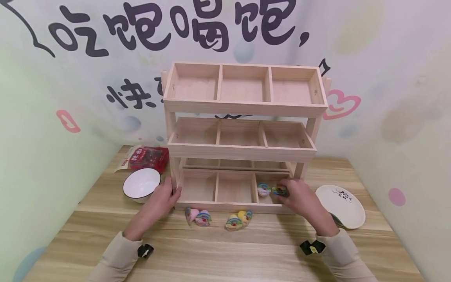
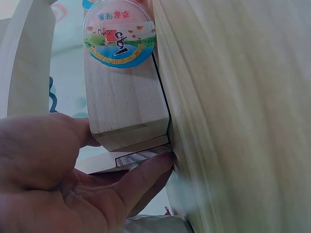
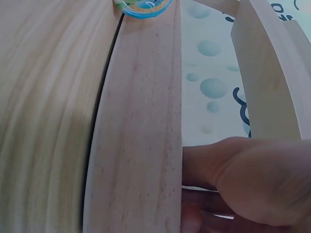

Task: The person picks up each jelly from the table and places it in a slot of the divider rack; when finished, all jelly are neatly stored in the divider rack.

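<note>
A three-tier wooden rack (image 1: 239,151) stands on the table, each tier split into compartments. My left hand (image 1: 163,199) grips the bottom tier's left end, with thumb and fingers on either side of its corner (image 2: 129,127). Reaching into the bottom right compartment, my right hand (image 1: 299,197) pinches a jelly cup (image 1: 279,190). A second jelly cup (image 1: 263,189) sits beside it in that compartment. In the right wrist view, the front board (image 3: 138,121) hides the right fingertips. Before the rack lie two pink jelly cups (image 1: 202,218) and two yellow jelly cups (image 1: 234,222).
Left of the rack are a white bowl (image 1: 141,183) with a dark rim and a red food packet (image 1: 149,157). A white plate (image 1: 340,205) lies to the right, with something dark green (image 1: 337,220) at its near edge. Walls stand behind and at both sides.
</note>
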`<state>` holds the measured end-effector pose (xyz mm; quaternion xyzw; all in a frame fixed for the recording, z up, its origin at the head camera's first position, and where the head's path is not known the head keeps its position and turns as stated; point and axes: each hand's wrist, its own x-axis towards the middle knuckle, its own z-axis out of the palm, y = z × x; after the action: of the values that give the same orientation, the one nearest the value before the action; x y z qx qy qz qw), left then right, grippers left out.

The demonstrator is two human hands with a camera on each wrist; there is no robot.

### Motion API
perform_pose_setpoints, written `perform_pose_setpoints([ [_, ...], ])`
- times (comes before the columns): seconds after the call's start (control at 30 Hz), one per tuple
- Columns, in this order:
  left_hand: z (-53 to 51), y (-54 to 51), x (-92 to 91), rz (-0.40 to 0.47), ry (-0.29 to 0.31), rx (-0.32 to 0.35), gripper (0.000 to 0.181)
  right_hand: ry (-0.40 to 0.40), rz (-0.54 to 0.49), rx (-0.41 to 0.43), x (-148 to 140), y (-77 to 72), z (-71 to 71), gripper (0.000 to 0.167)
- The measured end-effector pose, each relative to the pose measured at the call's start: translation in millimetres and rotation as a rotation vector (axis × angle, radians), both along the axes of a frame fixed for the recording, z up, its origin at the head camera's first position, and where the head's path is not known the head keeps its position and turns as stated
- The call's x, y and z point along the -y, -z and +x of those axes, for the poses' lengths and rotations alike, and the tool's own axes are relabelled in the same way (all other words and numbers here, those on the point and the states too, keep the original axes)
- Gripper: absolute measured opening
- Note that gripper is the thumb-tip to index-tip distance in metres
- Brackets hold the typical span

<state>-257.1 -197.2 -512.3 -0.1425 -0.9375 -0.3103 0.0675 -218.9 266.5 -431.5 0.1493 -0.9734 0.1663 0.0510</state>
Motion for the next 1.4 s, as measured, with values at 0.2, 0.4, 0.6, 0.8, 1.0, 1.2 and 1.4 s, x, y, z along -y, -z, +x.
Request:
perform_pose_setpoints([
  [0.2,24.4,-44.0,-14.9,-0.007,0.005,0.028,0.030,-0.012,0.009,0.025,-0.9,0.1,0.0,0.041],
  [0.4,32.0,-60.1,-20.5,-0.033,-0.003,0.083,0.030,-0.019,0.006,0.045,-3.2,2.6,-0.9,0.044],
  [0.6,12.7,-28.4,-7.0,-0.022,0.006,0.034,0.032,-0.022,-0.010,0.045,-3.2,2.4,-2.2,0.044],
  [0.8,-1.4,-2.6,3.7,-0.016,0.026,0.005,0.039,-0.007,-0.003,0.020,-2.9,5.4,-4.5,0.043],
  [1.0,12.9,-22.9,-4.0,0.004,0.046,-0.022,0.040,-0.004,0.006,0.005,-3.5,7.8,-5.6,0.044],
  [1.2,29.8,-53.6,-15.7,-0.009,0.022,0.066,0.032,-0.019,-0.006,0.028,-6.1,6.3,-4.9,0.044],
  [1.4,14.9,-29.8,-6.9,-0.013,0.018,0.042,0.036,-0.037,-0.016,0.030,-7.4,5.7,-5.3,0.044],
])
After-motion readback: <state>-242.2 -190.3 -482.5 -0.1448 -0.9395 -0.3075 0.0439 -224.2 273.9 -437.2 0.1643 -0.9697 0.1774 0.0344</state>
